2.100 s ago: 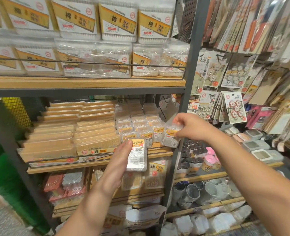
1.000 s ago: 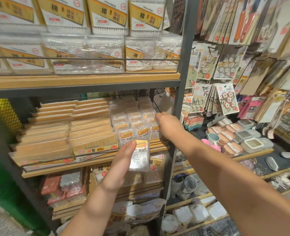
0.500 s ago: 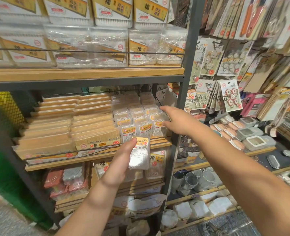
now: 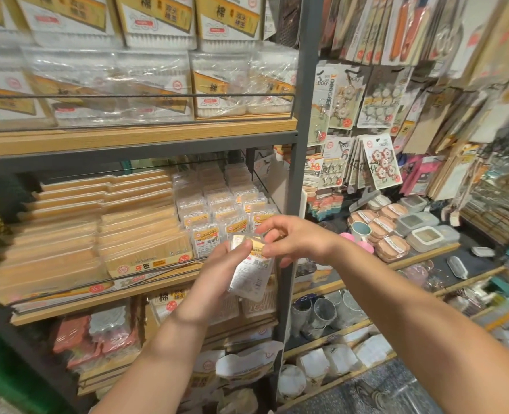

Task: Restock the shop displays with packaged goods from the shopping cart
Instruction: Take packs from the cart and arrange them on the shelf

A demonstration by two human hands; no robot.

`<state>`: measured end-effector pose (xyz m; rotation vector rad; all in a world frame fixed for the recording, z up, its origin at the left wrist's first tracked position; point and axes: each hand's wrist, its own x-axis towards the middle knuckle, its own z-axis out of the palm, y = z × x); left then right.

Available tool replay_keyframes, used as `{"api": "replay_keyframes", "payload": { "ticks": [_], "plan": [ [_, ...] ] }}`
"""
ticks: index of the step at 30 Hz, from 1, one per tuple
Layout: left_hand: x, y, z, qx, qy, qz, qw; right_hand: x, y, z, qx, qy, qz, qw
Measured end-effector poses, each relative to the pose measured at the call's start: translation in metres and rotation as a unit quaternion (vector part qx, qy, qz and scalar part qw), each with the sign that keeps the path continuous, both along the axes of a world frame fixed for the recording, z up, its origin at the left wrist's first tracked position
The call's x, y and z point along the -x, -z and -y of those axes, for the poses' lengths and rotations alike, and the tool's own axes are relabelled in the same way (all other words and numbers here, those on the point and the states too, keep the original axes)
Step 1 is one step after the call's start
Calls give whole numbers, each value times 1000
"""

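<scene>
My left hand (image 4: pixel 217 273) holds a small clear pack of dental floss picks (image 4: pixel 251 271) with a yellow label, in front of the middle shelf (image 4: pixel 145 286). My right hand (image 4: pixel 295 239) has its fingertips pinched on the top edge of that pack. Behind the hands, rows of the same floss packs (image 4: pixel 217 213) stand on the right part of the shelf, beside stacks of toothpick packs (image 4: pixel 139 240). The shopping cart is out of view.
The top shelf holds cotton swab boxes (image 4: pixel 157 82) behind a wire rail. A grey steel upright (image 4: pixel 299 162) stands just right of the hands. Right of it hang hook packs (image 4: pixel 381 162), with lidded containers (image 4: pixel 420 231) and cups (image 4: pixel 324 312) below.
My right hand has come back from the floss rows on the shelf to the pack in my left hand and now pinches its top. The left hand has stayed in place.
</scene>
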<state>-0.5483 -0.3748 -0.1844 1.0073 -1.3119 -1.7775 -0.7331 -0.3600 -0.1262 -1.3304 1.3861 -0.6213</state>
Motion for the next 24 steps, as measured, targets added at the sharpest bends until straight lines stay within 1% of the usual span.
{"api": "replay_keyframes", "payload": {
  "ticks": [3, 5, 9, 11, 13, 15, 17, 19, 21, 24],
  "plan": [
    [3, 1, 3, -37, 6, 2, 999, 3, 0, -2, 1, 4, -4, 1000],
    [2, 3, 3, -50, -14, 7, 999, 5, -3, -4, 4, 13, -13, 1000],
    [-5, 12, 8, -71, -56, -6, 996, 18, -19, -4, 21, 20, -74, 997],
    [-12, 13, 12, -73, -77, -24, 994, 28, -29, -1, 48, 41, -111, 992],
    [-20, 11, 14, -62, -77, -22, 995, 34, -38, 3, 87, 71, -162, 980],
    [-26, 13, 13, -52, -75, -15, 996, 32, -45, 7, 135, 80, -251, 955],
    [-29, 16, 15, -62, -80, -6, 995, 24, -49, 13, 178, 54, -360, 914],
    [-29, 15, 16, -53, -82, -5, 995, 15, -48, 19, 199, 16, -448, 872],
    [-27, 13, 16, -46, -87, 1, 995, 8, -43, 26, 205, -4, -497, 843],
    [-28, 12, 19, -42, -100, 21, 994, 0, -35, 34, 203, -15, -539, 817]
  ]
}}
